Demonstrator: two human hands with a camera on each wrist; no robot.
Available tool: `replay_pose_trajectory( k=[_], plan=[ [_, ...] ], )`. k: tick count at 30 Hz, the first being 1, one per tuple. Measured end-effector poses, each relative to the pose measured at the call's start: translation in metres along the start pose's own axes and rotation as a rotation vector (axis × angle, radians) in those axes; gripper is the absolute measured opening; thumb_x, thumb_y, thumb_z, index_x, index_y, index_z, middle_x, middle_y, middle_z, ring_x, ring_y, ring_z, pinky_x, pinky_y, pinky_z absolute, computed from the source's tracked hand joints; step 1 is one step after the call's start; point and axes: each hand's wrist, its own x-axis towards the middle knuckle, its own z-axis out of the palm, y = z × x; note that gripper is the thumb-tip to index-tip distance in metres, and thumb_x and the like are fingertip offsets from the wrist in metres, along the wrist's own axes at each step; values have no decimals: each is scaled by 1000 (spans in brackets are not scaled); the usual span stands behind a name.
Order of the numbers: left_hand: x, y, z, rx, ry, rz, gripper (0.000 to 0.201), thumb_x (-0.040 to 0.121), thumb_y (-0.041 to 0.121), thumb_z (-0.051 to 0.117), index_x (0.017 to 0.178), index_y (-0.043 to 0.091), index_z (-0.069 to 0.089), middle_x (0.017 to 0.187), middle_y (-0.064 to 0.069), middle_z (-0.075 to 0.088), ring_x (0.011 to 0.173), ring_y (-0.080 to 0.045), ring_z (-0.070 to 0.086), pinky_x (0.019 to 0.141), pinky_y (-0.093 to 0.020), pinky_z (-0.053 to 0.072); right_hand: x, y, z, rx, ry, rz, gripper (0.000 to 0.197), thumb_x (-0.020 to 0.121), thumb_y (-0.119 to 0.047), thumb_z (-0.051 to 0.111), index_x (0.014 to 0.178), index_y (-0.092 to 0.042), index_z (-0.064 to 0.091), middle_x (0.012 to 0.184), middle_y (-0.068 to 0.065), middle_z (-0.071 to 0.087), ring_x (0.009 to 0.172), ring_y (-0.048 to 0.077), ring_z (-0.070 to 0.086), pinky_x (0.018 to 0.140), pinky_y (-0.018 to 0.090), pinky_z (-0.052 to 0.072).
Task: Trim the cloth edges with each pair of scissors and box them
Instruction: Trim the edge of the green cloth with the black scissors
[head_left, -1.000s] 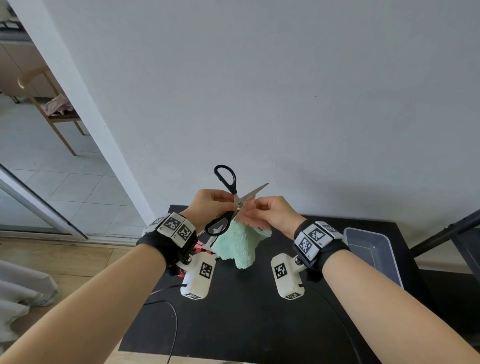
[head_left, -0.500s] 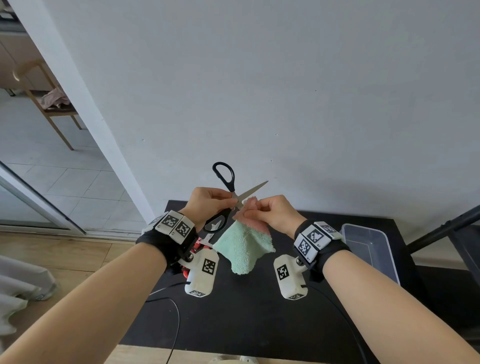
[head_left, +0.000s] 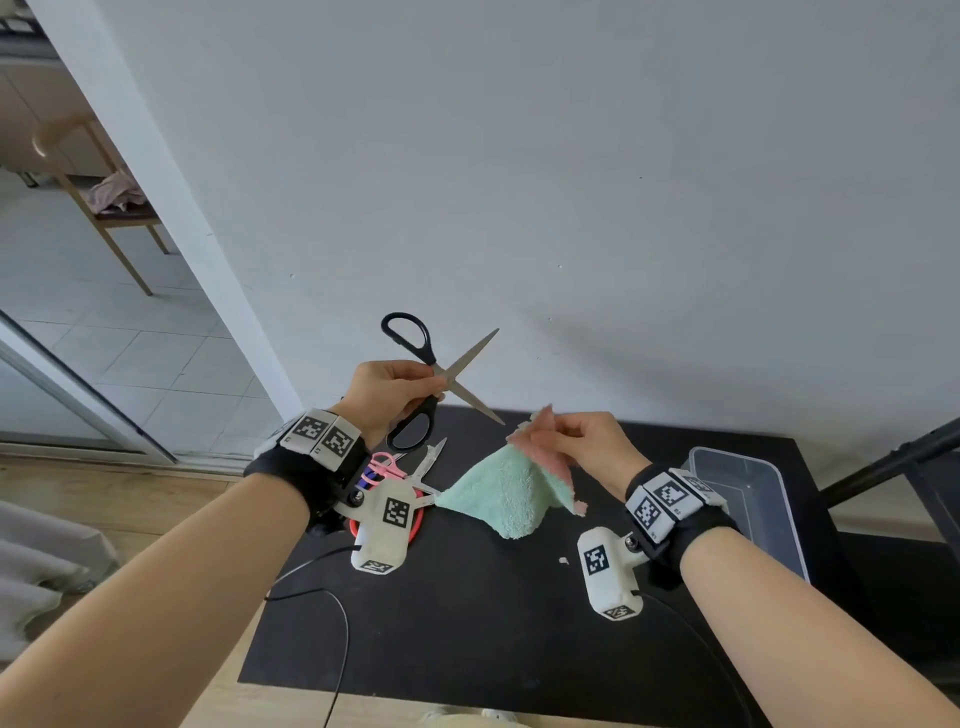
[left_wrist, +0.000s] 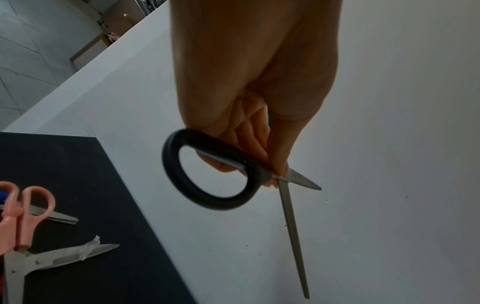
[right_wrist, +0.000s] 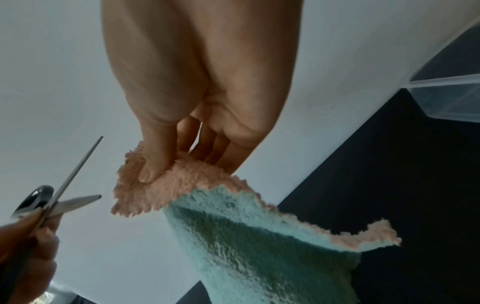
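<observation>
Left hand (head_left: 392, 395) gripped open black scissors (head_left: 434, 376); right hand (head_left: 592, 441) pinched cloth (head_left: 506, 493). Trimming step; next, blades probably needed the cloth edge.

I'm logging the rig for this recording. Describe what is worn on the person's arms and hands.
Both forearms and hands are bare, with no sleeves or gloves. Each wrist carries a black strap topped by white blocks with square black-and-white markers. A white camera pod with markers hangs under each wrist, and thin black cables trail from them.
</observation>
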Motion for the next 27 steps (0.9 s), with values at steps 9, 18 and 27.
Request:
replay_pose_trajectory(
  k=[9, 18, 27],
  plan=[
    [-5, 0, 13, 125, -90, 18, 15, 76, 6, 76, 90, 1, 72, 78, -13, 70, 73, -19, 63, 76, -26, 53, 15, -38, 10, 28, -7, -119, 22, 82, -19, 72, 90, 1, 72, 93, 24, 70, 81, 21, 64, 88, 46, 51],
    [-8, 3, 26, 171, -29, 15, 18, 75, 6, 78, 90, 1, 72, 69, -6, 68, 47, -1, 61, 49, -10, 46, 22, -47, 25, -217, -57, -162, 18, 84, -20, 71, 85, -2, 69, 88, 21, 69, 77, 17, 61, 76, 32, 51],
    [-4, -4, 32, 243, -1, -2, 9, 73, 5, 78, 80, 3, 73, 57, 1, 63, 41, 1, 54, 45, -11, 44, 18, -48, 31, -379, -78, -166, 23, 88, -21, 64, 74, -3, 59, 62, -2, 54, 48, 2, 47, 52, 23, 39]
  ],
)
